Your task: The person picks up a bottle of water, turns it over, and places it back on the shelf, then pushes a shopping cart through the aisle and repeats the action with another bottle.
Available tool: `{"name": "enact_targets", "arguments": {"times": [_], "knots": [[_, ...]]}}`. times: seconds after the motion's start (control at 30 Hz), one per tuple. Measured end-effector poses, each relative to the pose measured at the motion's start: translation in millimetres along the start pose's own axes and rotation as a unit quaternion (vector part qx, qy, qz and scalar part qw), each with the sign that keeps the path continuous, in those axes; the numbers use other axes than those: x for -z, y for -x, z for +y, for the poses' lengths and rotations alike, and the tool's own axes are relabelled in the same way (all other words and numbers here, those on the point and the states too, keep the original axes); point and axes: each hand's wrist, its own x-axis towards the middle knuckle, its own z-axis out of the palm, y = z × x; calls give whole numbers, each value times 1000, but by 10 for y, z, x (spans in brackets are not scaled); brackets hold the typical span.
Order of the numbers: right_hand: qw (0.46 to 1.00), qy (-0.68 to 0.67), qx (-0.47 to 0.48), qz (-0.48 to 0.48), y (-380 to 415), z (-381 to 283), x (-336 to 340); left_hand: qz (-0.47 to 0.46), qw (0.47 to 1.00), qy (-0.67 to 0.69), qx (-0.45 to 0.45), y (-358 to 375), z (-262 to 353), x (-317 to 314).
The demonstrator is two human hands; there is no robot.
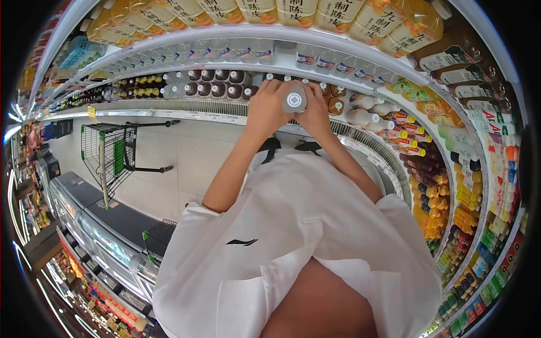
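Note:
A bottle (294, 100) stands between my two hands in front of the shelf, its pale cap with a round mark facing up toward me. My left hand (268, 107) is closed around its left side. From the right, my right hand (316, 110) wraps the other side with bent fingers. Most of the bottle's body is hidden below its top and behind the hands. Just beyond the hands, dark bottles with white caps (218, 90) stand in rows on the lowest shelf, with brown-capped bottles (336, 105) to the right.
Curved shelves of drinks surround me, with large orange bottles (256, 12) at the top and clear bottles (239, 52) below. A slatted shelf edge (208, 107) runs under the hands. A shopping cart (115, 149) stands on the tiled floor at left, near a chiller case (104, 234).

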Motion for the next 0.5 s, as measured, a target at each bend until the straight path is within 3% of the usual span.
{"name": "enact_targets", "arguments": {"times": [0.4, 0.5], "knots": [[994, 58, 11, 92, -601, -131, -382, 7, 986, -4, -164, -553, -777, 90], [987, 78, -20, 140, -681, -95, -548, -32, 990, 15, -139, -706, -920, 65]]}}
